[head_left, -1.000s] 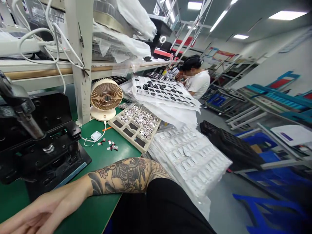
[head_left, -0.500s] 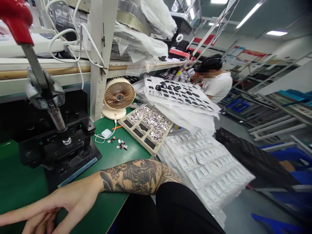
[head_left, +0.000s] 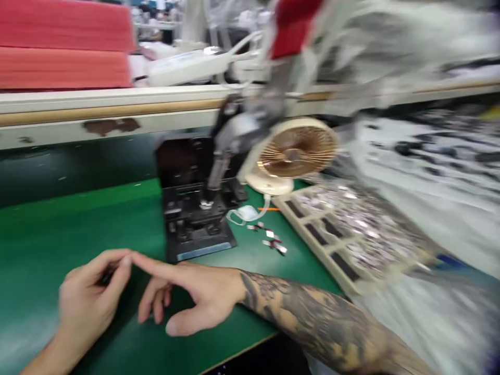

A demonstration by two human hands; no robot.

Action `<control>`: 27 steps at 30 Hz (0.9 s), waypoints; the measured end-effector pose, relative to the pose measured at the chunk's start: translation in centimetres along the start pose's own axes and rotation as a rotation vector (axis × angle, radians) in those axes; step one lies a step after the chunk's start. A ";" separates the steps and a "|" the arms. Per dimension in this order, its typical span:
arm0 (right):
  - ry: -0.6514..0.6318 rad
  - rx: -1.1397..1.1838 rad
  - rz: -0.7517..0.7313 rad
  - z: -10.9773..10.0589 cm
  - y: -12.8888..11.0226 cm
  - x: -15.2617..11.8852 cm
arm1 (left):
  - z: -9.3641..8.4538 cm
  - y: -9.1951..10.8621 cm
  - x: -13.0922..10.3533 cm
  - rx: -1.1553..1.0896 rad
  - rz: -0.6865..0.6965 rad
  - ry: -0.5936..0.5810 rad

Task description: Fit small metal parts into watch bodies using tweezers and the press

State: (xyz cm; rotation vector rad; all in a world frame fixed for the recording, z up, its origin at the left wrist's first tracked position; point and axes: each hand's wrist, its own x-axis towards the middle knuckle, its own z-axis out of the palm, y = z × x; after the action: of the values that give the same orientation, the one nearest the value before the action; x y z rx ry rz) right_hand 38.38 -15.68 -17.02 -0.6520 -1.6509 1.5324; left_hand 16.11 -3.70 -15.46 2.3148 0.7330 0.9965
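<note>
Above the green bench, my left hand [head_left: 88,297] has its thumb and index finger pinched together. Their tips meet the tip of my right index finger; whether a small piece lies between them I cannot make out. My right hand [head_left: 191,294] stretches its index finger to the left, with the thumb apart and the other fingers loosely bent. Just behind it stands a black hand press [head_left: 199,224] with a red handle [head_left: 292,26]. To the right of the press, several small silver-and-dark parts [head_left: 271,239] lie loose on the bench.
A beige divided tray [head_left: 316,252] full of small metallic pieces sits on the right. A cream desk fan [head_left: 297,151], a white cord and an orange stick [head_left: 269,209] are behind the loose parts. Red boxes [head_left: 64,47] rest on the shelf above. Plastic-wrapped trays [head_left: 441,172] are stacked at far right.
The view has swung left, so the press, fan and tray appear farther right. My left hand has come into view, its fingertips meeting my right index finger. The co-worker is out of view.
</note>
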 end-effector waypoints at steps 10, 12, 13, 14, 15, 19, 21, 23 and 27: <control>0.116 -0.176 0.091 0.9 -0.9 -1.0 | 0.6 1.2 1.1 -0.387 -0.092 -0.009; 0.118 -0.179 0.097 1.1 -0.8 -0.9 | 0.6 1.2 1.0 -0.406 -0.087 -0.012; 0.115 -0.179 0.098 1.2 -0.8 -0.9 | 0.6 1.2 0.9 -0.406 -0.083 -0.012; 0.114 -0.177 0.095 1.2 -0.7 -0.8 | 0.6 1.2 0.9 -0.400 -0.078 -0.009; 0.113 -0.174 0.092 1.2 -0.7 -0.8 | 0.6 1.1 0.9 -0.390 -0.074 -0.006; 0.099 -0.179 0.075 1.1 -1.0 -0.6 | 0.5 1.0 0.9 -0.382 -0.052 -0.004; 0.090 -0.184 0.072 1.1 -1.1 -0.6 | 0.5 1.1 1.0 -0.411 -0.059 -0.009; 0.092 -0.188 0.076 1.0 -1.0 -0.6 | 0.4 1.2 1.0 -0.450 -0.083 -0.017; 0.106 -0.201 0.074 1.1 -0.7 -0.8 | 0.4 1.5 1.1 -0.495 -0.113 -0.025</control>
State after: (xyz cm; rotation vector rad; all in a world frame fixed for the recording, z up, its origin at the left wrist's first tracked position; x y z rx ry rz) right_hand 38.05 -17.11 -16.47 -0.8950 -1.7301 1.3682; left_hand 17.42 -4.19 -14.19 1.8345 0.5269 0.9676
